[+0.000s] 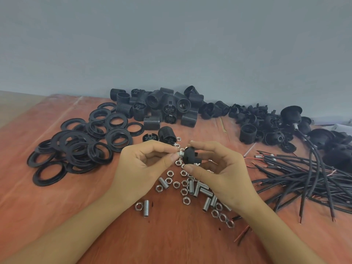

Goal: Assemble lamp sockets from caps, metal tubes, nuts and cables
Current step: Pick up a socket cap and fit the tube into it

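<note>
r hand [215, 168] holding black cap [189, 155], l hand [144, 164] pinching nut [179, 154]

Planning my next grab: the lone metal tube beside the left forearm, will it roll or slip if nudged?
The metal tube lies on its side on the table, so a sideways push would likely roll it. It looks rigid and small, probably light. Its shiny surface may slip when pinched.

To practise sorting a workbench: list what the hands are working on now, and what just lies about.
In hand: black cap, held by right hand; nut, pinched by left hand.
Lying about: loose nuts, metal tubes, cables, flat rings, threaded socket bodies.
</note>
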A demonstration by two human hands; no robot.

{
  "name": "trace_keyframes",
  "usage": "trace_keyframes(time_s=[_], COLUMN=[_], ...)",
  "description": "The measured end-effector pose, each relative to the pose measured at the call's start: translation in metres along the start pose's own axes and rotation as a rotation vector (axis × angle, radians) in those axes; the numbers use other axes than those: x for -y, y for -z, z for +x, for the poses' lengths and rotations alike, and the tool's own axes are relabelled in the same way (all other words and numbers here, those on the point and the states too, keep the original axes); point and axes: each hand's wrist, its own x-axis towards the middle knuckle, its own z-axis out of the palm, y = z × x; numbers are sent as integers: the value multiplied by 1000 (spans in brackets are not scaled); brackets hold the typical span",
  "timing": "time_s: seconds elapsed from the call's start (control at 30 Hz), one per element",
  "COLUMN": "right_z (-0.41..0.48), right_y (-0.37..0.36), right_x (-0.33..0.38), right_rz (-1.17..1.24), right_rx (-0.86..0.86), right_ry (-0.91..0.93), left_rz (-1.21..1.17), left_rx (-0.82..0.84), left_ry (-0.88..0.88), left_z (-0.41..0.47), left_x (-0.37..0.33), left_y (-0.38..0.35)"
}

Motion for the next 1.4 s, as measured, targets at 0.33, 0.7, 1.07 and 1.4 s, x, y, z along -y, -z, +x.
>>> trace_keyframes(time_s=[0.33, 0.7, 1.07, 1.4], right_z=[1, 0, 2, -1], right_y=[-1, -3, -2, -1], right_x=[1, -1, -4, -9], right_rz=[40, 64, 66, -134], right_rx=[-39, -82, -42, -77], right_ry=[-52, 18, 77, 155], left_rz=[-27, -161, -150, -236], left_rx=[44, -8, 1, -21], left_ry=[-14, 90, 159, 279], left_z=[1, 3, 2, 1], left_x=[-3, -8, -13, -13], left_y=[1, -3, -2, -3])
